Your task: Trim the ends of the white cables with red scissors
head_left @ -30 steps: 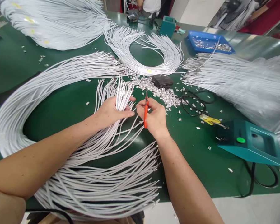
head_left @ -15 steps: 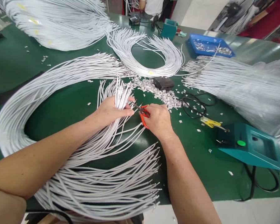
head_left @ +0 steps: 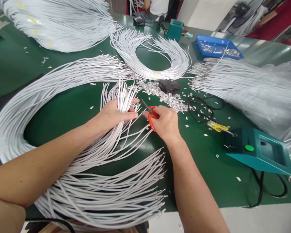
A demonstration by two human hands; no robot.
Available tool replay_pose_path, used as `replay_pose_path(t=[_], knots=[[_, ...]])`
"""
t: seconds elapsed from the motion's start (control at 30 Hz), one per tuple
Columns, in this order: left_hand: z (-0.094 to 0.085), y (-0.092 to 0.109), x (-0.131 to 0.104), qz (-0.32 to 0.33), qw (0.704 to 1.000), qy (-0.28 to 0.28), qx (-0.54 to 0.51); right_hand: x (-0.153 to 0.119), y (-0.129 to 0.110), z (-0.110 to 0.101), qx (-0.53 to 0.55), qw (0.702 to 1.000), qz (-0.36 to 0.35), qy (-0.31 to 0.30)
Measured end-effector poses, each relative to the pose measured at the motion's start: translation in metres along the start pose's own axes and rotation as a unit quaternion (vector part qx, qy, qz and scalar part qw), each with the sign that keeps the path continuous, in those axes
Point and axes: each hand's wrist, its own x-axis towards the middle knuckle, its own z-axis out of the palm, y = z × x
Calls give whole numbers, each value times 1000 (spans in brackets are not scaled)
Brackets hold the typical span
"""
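A bundle of white wires (head_left: 123,103) stands up out of my left hand (head_left: 115,113), whose thumb and fingers are wrapped round it. My right hand (head_left: 166,124) grips orange-handled scissors (head_left: 152,121) with short dark blades pointing up and left, a little apart from the bundle. Whether the blades are spread I cannot tell. Several loose wire ends hang below, between my two hands. More white wires (head_left: 106,194) lie fanned out in front of me, their tips at the right. Small silvery-white scraps (head_left: 165,97) are heaped just beyond my right hand.
Coiled white wires (head_left: 155,69) and a large wire stack (head_left: 63,26) lie farther back. A black block (head_left: 169,86) sits by the scraps. To the right are a teal device (head_left: 259,149), a yellow clip (head_left: 218,126), bagged wires (head_left: 257,87) and a blue tray (head_left: 218,47). Other people stand behind the table.
The scissors in my right hand have moved slightly away from the wire bundle, and their blades now point more upward. My left hand keeps its grip on the wires.
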Motion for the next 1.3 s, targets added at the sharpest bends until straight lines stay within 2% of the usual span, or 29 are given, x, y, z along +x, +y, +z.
replay_pose_path(t=[0.07, 0.17, 0.53, 0.77, 1.07, 1.3], knots=[[0, 0, -1, 7, 1000, 1, 4, 0, -2, -3, 36, 998, 41, -13], [-1, -1, -1, -1, 1000, 5, 19, 0, -4, -7, 47, 993, 82, -64], [3, 0, -2, 7, 997, 30, 76, -2, -20, -12, 43, 982, 111, -147], [3, 3, -3, 33, 990, 47, 128, -3, -22, -11, 9, 985, 103, -140], [5, 4, -4, 34, 989, 46, 139, -5, -22, -2, -79, 988, 49, -124], [4, 2, -5, 40, 989, 41, 139, -5, -20, 0, -106, 987, 32, -116]])
